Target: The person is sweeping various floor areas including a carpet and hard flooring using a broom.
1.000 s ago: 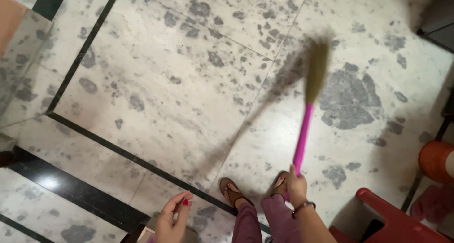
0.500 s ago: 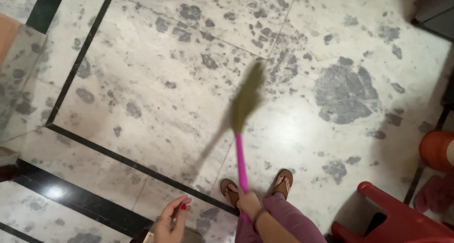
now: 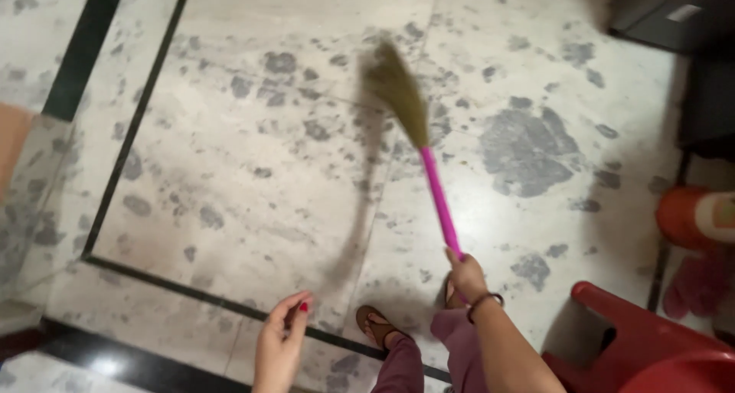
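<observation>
Broom: a pink-handled grass broom (image 3: 429, 163) is held out over the pale speckled floor (image 3: 245, 179), its blurred bristle head at the far end, near the grey patch.
Border: a black inlaid strip (image 3: 115, 171) is seen framing the marble at the left.
Left hand: the left hand (image 3: 279, 347) is held loosely open with fingers relaxed; nothing is gripped by it.
Feet: a brown sandal (image 3: 375, 324) is seen just ahead of purple trouser legs (image 3: 429, 355).
Right hand: the right hand (image 3: 467, 274) is closed around the lower end of the handle, a dark bracelet (image 3: 484, 303) worn at the wrist.
Right side: a red plastic stool (image 3: 643, 347) is placed close by the right arm, with an orange container (image 3: 681, 217) beyond it.
Risk: the stool could be struck by the arm on a wide stroke, judging by how near it stands; the broom could also slip, since only one hand is on it.
</observation>
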